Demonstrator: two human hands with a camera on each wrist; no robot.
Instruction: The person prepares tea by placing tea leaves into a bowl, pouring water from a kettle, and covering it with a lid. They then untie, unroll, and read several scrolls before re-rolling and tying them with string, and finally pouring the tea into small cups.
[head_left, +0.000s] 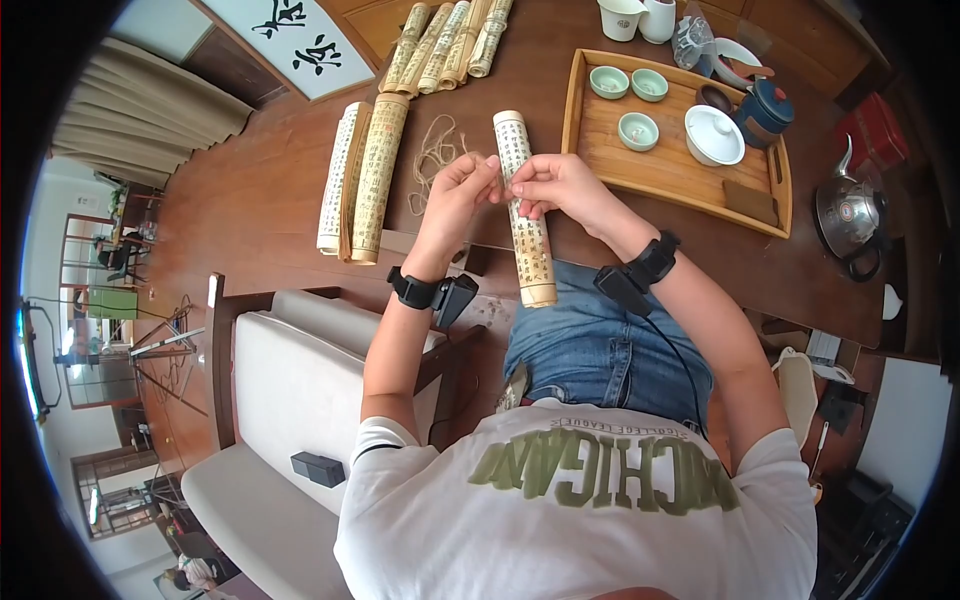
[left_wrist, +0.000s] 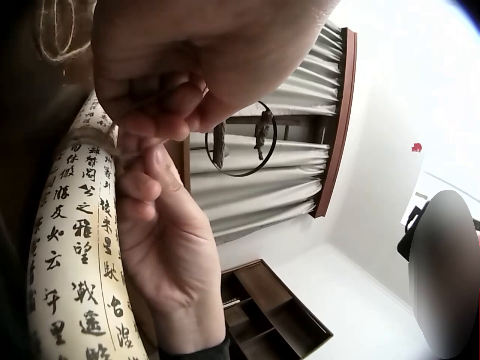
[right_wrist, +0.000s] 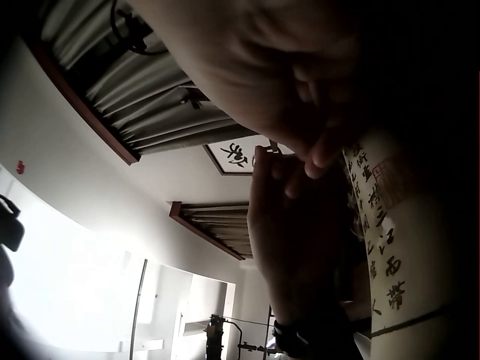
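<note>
A rolled paper scroll (head_left: 528, 240) covered in writing lies from the table over its front edge, above the lap. Around it runs a thin cord (left_wrist: 91, 138), seen in the left wrist view. My left hand (head_left: 462, 195) pinches the cord at the scroll's side, thumb and fingertips together. Against the scroll, my right hand (head_left: 565, 188) pinches the cord with bent fingers, its tips close to the left ones. Fingers cover the cord's ends. The right wrist view is dark, with the scroll (right_wrist: 390, 255) beside both hands.
Left of the scroll lie loose twine (head_left: 436, 150) and two larger scrolls (head_left: 378, 180); several rolled ones (head_left: 440, 50) lie behind. A wooden tray (head_left: 655, 185) with cups and a lidded bowl (head_left: 714, 136) is at right, a metal kettle (head_left: 848, 212) beyond it.
</note>
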